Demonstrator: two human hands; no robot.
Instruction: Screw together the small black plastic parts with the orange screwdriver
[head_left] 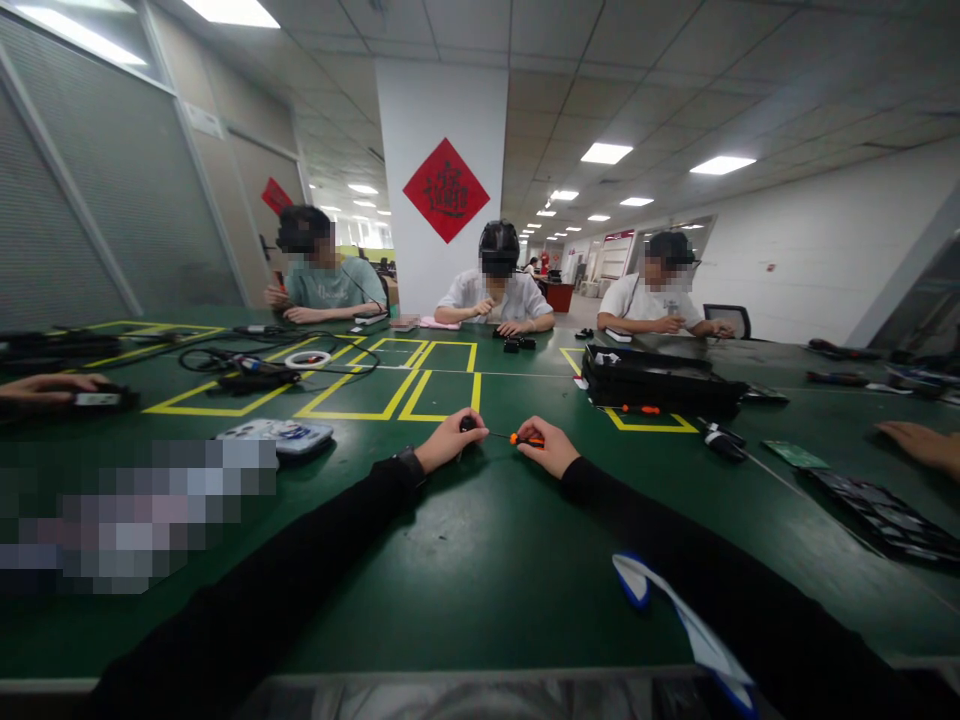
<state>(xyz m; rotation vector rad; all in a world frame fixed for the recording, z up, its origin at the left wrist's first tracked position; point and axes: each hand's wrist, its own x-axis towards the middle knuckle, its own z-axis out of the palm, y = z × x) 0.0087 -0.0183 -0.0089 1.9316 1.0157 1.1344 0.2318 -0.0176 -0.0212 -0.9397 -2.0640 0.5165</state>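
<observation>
Green bench (pixel 525 570), near edge low in view, far edge well beyond the hands. Midway across, roughly centred between the side edges: left hand (pixel 456 438), fingers pinched closed on a small black piece (pixel 468 424). Right hand (pixel 550 447) just beside it, fingers curled shut around the handle of an orange-and-black screwdriver (pixel 528 441) — shaft aimed left at the piece. Tip meeting the piece or merely next to it: cannot tell at this size. Likewise unclear whether held clear of the bench or rested on it. Black sleeves on both arms, dark band (pixel 409 467) at the left wrist.

Toward the far edge, left of centre: yellow tape outlines (pixel 397 415), black cables (pixel 195 362), white coil (pixel 307 359). Nearer, toward the left edge: flat patterned case (pixel 277 436), then a pixelated patch. Right of centre: long black tray (pixel 664 382), second orange tool (pixel 642 410) lying before it. Toward the right edge: green circuit board (pixel 795 454), dark panel (pixel 889 512) beside it. Close to the near edge, by the right sleeve: white-and-blue strip (pixel 697 630), nature unclear.

Along the far edge, three seated people; small black parts (pixel 519 344) before the middle one. At the left edge, a co-worker's hand (pixel 52 386) on a small black device (pixel 103 398); at the right edge, another person's hand (pixel 922 442), partly cut off.
</observation>
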